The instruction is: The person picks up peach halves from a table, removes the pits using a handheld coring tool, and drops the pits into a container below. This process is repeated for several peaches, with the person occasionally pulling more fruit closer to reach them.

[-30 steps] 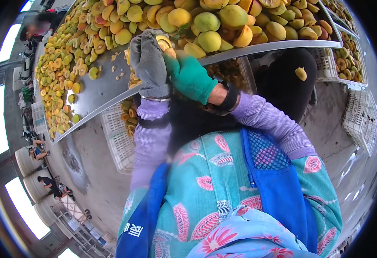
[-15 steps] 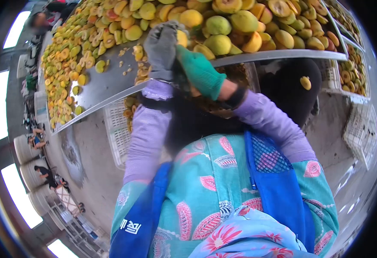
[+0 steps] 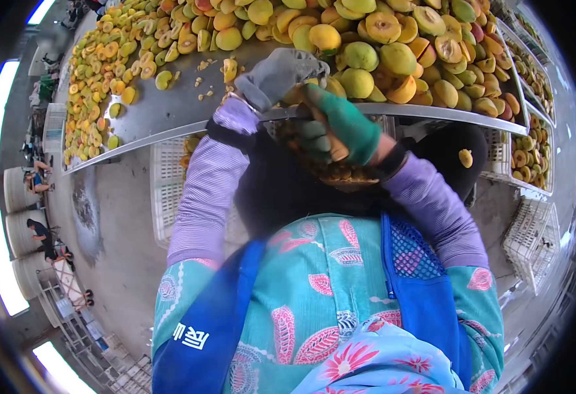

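My left hand (image 3: pixel 276 75), in a grey glove, is closed around a yellow peach (image 3: pixel 294 94) at the front edge of the metal table (image 3: pixel 169 121). My right hand (image 3: pixel 342 125), in a green glove, presses against it from the right. Its fingers curl around a tan-orange object (image 3: pixel 336 150) that I cannot identify. Both hands hover over a basket of brown pits (image 3: pixel 350 176) just under the table's rim. A heap of whole and halved peaches (image 3: pixel 393 46) lies right behind the hands.
Halved peaches (image 3: pixel 97 79) cover the table's far left side. White plastic crates stand below the table (image 3: pixel 169 197) and at the right (image 3: pixel 531 240). More trays of fruit (image 3: pixel 531 148) lie at the right. Other people (image 3: pixel 38 233) work far off at the left.
Both hands have moved right and down from above the table to its front edge, over the pit basket. The right hand's fingers now curl under.
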Action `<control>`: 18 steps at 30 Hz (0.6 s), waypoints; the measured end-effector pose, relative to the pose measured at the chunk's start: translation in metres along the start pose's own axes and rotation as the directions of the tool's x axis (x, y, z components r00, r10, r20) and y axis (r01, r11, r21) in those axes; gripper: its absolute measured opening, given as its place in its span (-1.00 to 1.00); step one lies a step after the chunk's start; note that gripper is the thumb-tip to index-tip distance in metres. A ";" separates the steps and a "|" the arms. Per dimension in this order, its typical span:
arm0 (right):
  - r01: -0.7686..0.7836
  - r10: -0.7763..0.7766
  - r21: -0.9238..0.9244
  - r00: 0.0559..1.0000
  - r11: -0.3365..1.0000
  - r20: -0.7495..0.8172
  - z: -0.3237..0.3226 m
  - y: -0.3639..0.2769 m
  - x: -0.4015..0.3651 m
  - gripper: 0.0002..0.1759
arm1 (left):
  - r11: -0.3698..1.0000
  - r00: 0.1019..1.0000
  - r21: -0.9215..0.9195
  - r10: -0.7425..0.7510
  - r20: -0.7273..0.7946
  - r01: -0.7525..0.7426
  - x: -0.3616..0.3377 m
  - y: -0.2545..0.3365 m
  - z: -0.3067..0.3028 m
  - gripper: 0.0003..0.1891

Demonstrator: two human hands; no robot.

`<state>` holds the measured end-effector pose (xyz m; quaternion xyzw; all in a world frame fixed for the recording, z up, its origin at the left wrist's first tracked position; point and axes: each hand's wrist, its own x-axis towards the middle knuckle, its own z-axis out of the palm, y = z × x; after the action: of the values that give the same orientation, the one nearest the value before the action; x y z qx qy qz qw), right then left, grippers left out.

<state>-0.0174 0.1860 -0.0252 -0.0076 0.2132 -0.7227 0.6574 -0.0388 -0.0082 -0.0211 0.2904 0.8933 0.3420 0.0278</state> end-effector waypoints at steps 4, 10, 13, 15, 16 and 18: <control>0.345 -0.344 -0.037 0.911 0.938 -0.227 0.038 0.023 0.016 -0.59 | 0.938 0.857 0.233 0.334 -0.393 -0.258 0.008 -0.003 0.003 -0.88; 0.194 -0.194 -0.012 0.975 0.981 -0.110 0.016 0.009 0.008 -0.58 | 0.434 0.839 -0.901 -0.484 -0.249 -0.017 0.007 0.022 0.021 -0.77; 0.236 -0.264 -0.159 0.945 0.959 -0.192 0.027 0.010 0.011 -0.56 | 0.407 0.827 -0.891 -0.418 -0.376 -0.199 0.007 0.018 0.024 -0.79; 0.132 -0.322 -0.454 0.871 0.881 -0.372 0.021 0.002 0.004 -0.58 | 0.309 0.625 -0.918 -0.672 -0.397 -0.250 0.010 0.036 0.045 -0.80; 0.121 -0.341 -0.628 0.908 0.769 -0.242 0.000 -0.007 0.002 -0.57 | 0.351 0.520 -0.918 -0.758 -0.394 -0.183 0.013 0.030 0.053 -0.82; 0.125 -0.561 -0.869 0.805 0.478 -0.193 -0.024 -0.009 0.005 -0.56 | 0.754 0.664 -0.657 -0.480 -0.573 -0.022 0.005 0.021 0.054 -0.81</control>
<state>-0.0335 0.1887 -0.0460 -0.1887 0.6656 -0.6365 0.3409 -0.0195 0.0387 -0.0484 -0.0138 0.7006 0.6898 -0.1819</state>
